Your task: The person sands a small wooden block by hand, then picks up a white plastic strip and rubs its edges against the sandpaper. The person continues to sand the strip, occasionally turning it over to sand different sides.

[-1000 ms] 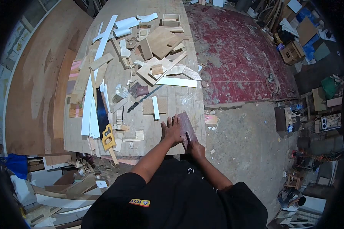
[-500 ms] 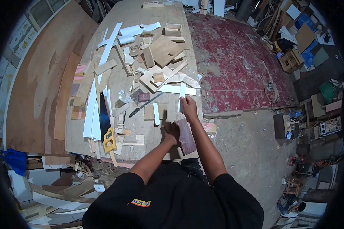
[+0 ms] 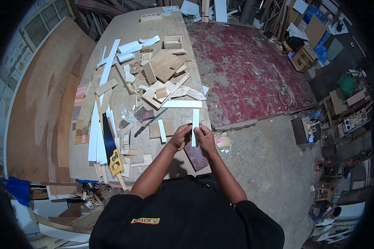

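Note:
A narrow white strip (image 3: 195, 118) stands out between my two hands, pointing away from me above the near right part of the workbench. My right hand (image 3: 206, 139) is closed on its right side, thumb on the white face. From the left, my left hand (image 3: 180, 137) pinches the strip's edge, with its fingertips partly behind it. Beneath the hands a dark reddish sanding board (image 3: 196, 159) lies on the bench, partly covered. A shorter white strip (image 3: 162, 130) rests on a square wooden piece (image 3: 155, 132) left of my hands.
A handsaw with a yellow handle (image 3: 116, 162) lies at the left by long white strips (image 3: 96, 137). Wood offcuts (image 3: 164, 66) are heaped mid-bench, with a small wooden box (image 3: 173, 42) beyond. A dark pointed tool (image 3: 150, 123) lies nearby. The bench's right edge borders red flooring (image 3: 245, 79).
My left hand has risen from beside the sanding board to the white strip. My right hand has drawn the strip nearer. The camera view has shifted slightly.

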`<state>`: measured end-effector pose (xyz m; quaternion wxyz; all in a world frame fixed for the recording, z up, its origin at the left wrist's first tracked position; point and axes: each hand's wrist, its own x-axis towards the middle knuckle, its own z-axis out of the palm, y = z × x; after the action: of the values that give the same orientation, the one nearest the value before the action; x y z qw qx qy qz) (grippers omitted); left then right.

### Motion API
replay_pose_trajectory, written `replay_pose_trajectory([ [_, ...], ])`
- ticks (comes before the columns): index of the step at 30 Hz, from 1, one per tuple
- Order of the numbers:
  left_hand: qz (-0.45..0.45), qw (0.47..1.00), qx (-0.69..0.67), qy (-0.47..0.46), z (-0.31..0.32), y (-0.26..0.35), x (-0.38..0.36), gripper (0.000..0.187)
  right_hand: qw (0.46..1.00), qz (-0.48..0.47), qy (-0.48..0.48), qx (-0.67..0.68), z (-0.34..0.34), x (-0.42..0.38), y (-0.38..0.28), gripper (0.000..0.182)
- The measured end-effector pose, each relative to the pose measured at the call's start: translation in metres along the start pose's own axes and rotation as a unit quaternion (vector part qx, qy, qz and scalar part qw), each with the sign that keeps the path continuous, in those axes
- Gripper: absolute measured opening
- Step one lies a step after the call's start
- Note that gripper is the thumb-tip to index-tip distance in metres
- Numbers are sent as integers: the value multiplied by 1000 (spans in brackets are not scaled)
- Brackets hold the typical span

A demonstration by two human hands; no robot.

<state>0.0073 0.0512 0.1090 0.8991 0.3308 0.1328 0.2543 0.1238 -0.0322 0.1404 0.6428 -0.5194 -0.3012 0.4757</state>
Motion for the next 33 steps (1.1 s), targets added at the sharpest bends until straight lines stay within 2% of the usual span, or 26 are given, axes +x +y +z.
replay_pose_trajectory([
  [6, 27, 999, -10, -20, -5, -10, -2, 43, 1000, -9, -18, -7, -2, -11, -1, 18],
  [10, 10, 1000, 6, -18, 1, -3, -6, 46, 997, 2, -52, -54, -8, -18, 10, 18],
  [17, 44, 998, 13, 34, -2, 3, -3, 48, 994, 47, -81, -56, -10, -28, 29, 18],
  [19, 42, 995, 89, 36, -9, 9, -2, 42, 994, 42, -81, -56, -10, -28, 27, 18],
  [23, 48, 986, 143, 66, -13, 19, -2, 32, 992, 29, -73, -100, -6, -35, 12, 19],
  [25, 67, 966, 246, 46, -6, 32, -3, 27, 991, 10, -66, -113, -6, -35, 10, 21],
  [33, 75, 945, 317, 37, -1, 49, -6, 25, 980, -18, -70, -184, -16, -31, 23, 19],
])
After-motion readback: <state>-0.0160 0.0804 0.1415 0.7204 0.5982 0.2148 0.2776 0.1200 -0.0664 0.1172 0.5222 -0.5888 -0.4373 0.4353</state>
